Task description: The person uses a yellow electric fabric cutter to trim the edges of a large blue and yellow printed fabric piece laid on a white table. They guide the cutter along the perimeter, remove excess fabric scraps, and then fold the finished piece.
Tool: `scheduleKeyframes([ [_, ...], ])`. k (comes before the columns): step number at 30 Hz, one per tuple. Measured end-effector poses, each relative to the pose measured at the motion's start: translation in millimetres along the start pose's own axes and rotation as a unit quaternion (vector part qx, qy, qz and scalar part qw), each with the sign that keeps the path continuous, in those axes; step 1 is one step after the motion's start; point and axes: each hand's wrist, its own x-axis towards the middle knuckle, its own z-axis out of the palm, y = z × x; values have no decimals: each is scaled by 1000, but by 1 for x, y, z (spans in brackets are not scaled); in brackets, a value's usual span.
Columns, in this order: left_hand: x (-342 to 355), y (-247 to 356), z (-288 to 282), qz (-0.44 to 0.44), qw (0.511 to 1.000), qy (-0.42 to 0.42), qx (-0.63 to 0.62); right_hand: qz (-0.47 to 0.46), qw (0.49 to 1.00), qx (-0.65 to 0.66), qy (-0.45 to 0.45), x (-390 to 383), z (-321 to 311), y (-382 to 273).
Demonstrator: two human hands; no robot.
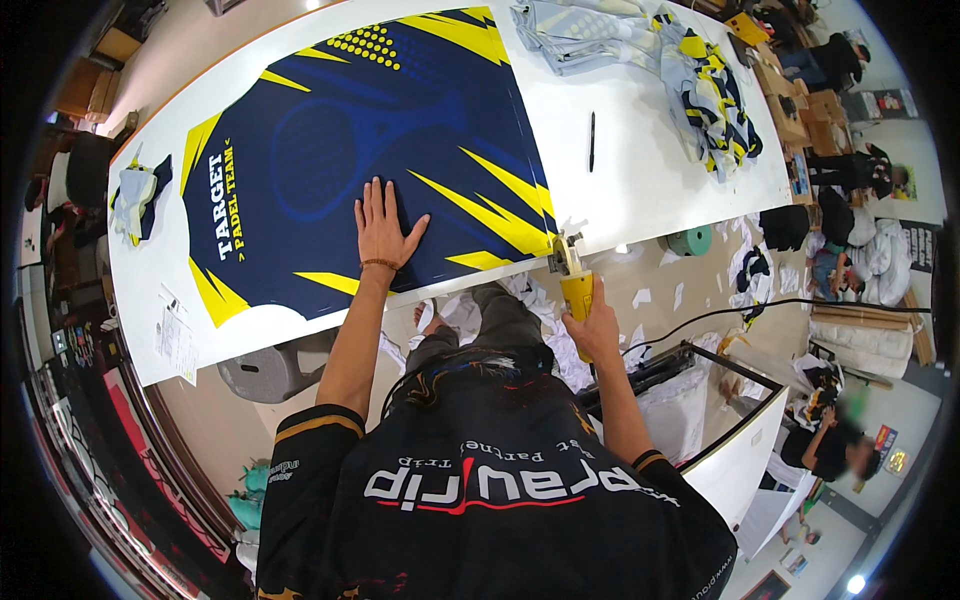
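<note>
A navy and yellow printed jersey panel (300,120) lies flat on the white table (640,190). My left hand (383,235) rests palm down on it near its front edge, fingers spread. My right hand (597,325) is wrapped round the yellow body of an electric rotary fabric cutter (576,290). The cutter's metal head sits at the panel's front right corner, by the table edge. Whether the blade touches the cloth I cannot make out. From the cutter's side a black cord (760,306) runs off to the right.
A black pen (591,142) lies right of the panel. Grey folded fabric (590,35) and a heap of navy-yellow scraps (715,110) occupy the far right. More scraps (140,200) and a paper sheet (176,342) lie at the left. White offcuts litter the floor; a black-framed bin (735,365) stands right.
</note>
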Motion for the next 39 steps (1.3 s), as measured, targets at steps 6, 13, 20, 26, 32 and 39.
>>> scheduleKeyframes([
  [6,1,0,0,-3,1000,-3,-1,-15,1000,-1,3,10,0,-2],
  [13,0,1,0,2,1000,13,-4,-9,999,-37,-2,22,-2,-8],
  [20,0,-2,4,8,999,30,-12,-23,1000,-18,6,36,-9,-23],
  [26,0,1,1,5,1000,20,-12,-47,999,-1,8,53,-11,-29],
  [32,-1,-1,0,-5,1000,5,1,-41,999,-4,-8,68,-17,-47],
  [39,0,2,-4,-5,1000,-4,-7,-44,999,1,4,92,-11,-44],
])
